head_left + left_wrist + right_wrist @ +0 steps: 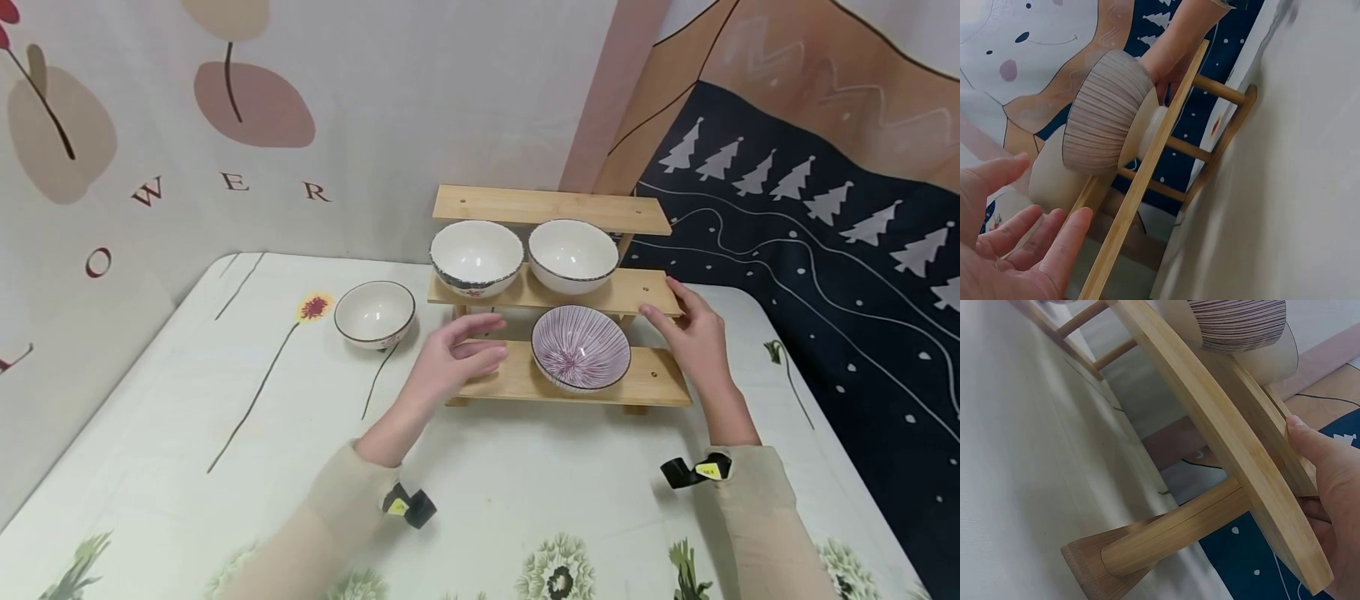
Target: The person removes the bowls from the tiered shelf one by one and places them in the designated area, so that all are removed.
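Note:
A three-tiered wooden rack (660, 367) stands on the cloth-covered table. My right hand (697, 337) grips the right end of its middle shelf (633, 292), thumb on top and fingers beneath, as the right wrist view shows. On the bottom shelf sits a purple-striped bowl (581, 348). My left hand (456, 358) is held beside that bowl, over the left end of the shelf, fingers spread and holding nothing. A white bowl with a dark patterned rim (477, 254) and a plain white bowl (573, 254) sit side by side on the middle shelf.
Left of the rack, a small white bowl (375, 315) with a dark rim stands on the table. The rack's top shelf (551, 208) is at the back, close to the printed curtain (390, 108). A dark curtain with tree prints (825, 275) hangs along the right side.

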Demonstrator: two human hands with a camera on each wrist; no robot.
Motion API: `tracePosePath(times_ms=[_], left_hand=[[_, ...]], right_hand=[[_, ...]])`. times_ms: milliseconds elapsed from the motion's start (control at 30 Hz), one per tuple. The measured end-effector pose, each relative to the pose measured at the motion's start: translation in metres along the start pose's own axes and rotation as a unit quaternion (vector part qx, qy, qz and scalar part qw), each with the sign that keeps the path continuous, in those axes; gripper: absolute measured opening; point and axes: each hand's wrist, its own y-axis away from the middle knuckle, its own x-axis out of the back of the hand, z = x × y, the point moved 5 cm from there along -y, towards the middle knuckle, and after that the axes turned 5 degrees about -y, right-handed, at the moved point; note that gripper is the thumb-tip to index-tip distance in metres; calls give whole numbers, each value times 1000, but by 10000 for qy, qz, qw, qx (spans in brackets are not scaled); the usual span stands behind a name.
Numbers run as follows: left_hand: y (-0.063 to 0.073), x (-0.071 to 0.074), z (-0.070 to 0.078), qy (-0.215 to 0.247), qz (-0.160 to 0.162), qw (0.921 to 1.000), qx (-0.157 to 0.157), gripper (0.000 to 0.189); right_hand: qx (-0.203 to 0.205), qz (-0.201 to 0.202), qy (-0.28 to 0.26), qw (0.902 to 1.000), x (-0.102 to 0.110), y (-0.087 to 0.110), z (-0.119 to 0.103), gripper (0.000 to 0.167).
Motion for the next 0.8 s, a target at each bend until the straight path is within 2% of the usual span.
tracePosePath(times_ms=[367,633,800], left_hand=[[-6,-24,0,113,-443,9988,194,57],[-9,-40,0,-161,-495,9986,10,60],[-11,-50,-1,-74,-546,9985,-67,66]], right_hand=[[28,0,14,10000,0,-1,0,73],[-12,-50,8,10000,0,0,0,74],[-40,-48,-7,10000,-1,0,0,74]])
